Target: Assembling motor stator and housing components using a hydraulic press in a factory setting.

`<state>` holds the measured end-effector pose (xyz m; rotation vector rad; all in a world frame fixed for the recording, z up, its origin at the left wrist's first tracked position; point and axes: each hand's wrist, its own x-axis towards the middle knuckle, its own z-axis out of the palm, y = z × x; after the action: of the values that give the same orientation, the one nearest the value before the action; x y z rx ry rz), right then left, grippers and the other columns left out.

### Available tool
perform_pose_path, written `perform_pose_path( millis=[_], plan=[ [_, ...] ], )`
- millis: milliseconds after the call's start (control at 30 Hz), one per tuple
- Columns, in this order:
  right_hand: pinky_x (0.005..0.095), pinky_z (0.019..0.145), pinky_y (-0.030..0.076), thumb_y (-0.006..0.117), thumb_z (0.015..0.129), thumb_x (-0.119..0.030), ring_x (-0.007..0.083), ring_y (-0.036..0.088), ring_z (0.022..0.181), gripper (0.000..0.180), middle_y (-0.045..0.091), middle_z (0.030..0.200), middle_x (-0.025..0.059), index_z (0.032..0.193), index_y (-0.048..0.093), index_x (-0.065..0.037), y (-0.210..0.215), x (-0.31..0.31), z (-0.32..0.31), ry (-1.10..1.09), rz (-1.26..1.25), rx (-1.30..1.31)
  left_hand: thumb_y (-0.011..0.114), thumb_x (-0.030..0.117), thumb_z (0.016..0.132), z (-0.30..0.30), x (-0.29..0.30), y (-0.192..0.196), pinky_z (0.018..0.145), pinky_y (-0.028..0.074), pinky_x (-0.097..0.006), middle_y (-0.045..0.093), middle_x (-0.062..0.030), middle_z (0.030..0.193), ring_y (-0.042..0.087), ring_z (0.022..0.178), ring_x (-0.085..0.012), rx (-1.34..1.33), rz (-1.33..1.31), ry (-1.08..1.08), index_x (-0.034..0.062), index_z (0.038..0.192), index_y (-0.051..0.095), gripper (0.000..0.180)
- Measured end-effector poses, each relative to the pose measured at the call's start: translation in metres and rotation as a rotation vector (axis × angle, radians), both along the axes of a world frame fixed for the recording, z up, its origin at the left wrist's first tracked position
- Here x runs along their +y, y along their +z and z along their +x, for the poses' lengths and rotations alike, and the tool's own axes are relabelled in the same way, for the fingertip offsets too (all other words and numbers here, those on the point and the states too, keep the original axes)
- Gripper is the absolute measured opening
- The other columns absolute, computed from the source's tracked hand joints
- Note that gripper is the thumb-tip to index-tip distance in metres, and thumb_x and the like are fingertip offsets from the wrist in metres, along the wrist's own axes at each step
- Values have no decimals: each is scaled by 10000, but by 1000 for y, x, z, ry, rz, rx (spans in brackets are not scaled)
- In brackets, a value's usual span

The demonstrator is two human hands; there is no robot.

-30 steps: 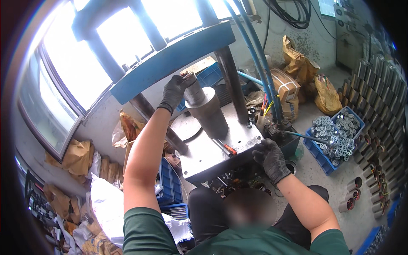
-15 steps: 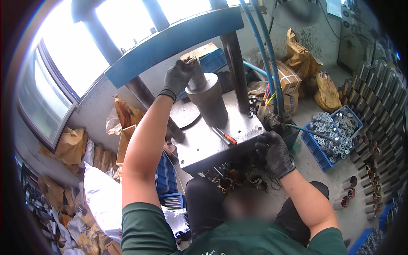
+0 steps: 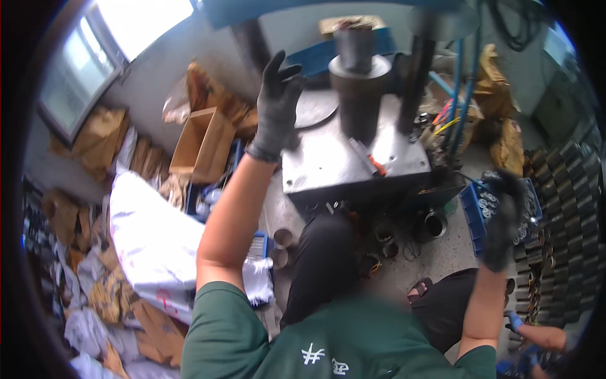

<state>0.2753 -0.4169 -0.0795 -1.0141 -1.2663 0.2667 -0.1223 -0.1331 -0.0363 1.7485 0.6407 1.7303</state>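
Here the left hand (image 3: 278, 107) spreads its fingers near the metal cylinder (image 3: 355, 50); blur hides whether the right hand (image 3: 503, 221) grips.

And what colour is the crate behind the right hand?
Blue; the crate shows best in the head view.

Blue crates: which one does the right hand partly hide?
The crate of silver wheel-shaped parts, right of the press; the right hand hides part of it, but none of the others.
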Motion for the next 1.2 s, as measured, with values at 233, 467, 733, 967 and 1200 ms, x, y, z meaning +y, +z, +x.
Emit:
perform_pose_path(
  millis=[233, 467, 733, 967, 1200],
  plan=[
    [370, 1104, 459, 585, 1042, -62, 238, 604, 1269, 358, 660, 1336, 130, 1392, 593, 15, 55, -65, 104, -324, -301, -790, 701, 114, 949, -144, -172, -296, 941, 519, -372, 623, -136, 1167, 616, 1115, -251, 193, -412, 831, 21, 1249, 625, 324],
    [334, 1088, 470, 623, 1049, -71, 185, 615, 1251, 350, 670, 1334, 134, 1385, 613, 29, -10, -26, 186, -201, -664, -555, 819, 290, 789, -155, -330, -468, 1085, 446, -484, 626, -242, 1294, 572, 1242, -430, 390, -1147, 943, 110, 1300, 640, 570],
    [383, 1063, 510, 620, 1029, -92, 299, 637, 1262, 416, 601, 1453, 170, 1439, 581, -31, 61, 54, 177, -639, -264, -940, 826, 391, 826, -179, -287, -503, 1108, 427, -529, 619, -265, 1375, 548, 1323, -443, 607, -1371, 823, 59, 1360, 608, 665],
    [443, 950, 565, 731, 950, -389, 383, 696, 1155, 698, 702, 1241, 236, 1542, 481, -117, 101, 122, 182, -899, -104, -817, 783, 308, 901, -177, -303, -439, 916, 529, -422, 743, -129, 1078, 699, 1019, -301, 297, -1098, 635, 23, 1184, 698, 411],
    [452, 1001, 541, 569, 933, -730, 362, 686, 1171, 817, 708, 1259, 223, 1350, 671, -35, 139, 141, 142, -800, -465, -710, 632, 390, 1040, -189, -232, -228, 966, 527, -384, 644, -73, 1230, 619, 1113, -196, -342, -631, 187, 97, 1320, 584, 408]
  ],
)
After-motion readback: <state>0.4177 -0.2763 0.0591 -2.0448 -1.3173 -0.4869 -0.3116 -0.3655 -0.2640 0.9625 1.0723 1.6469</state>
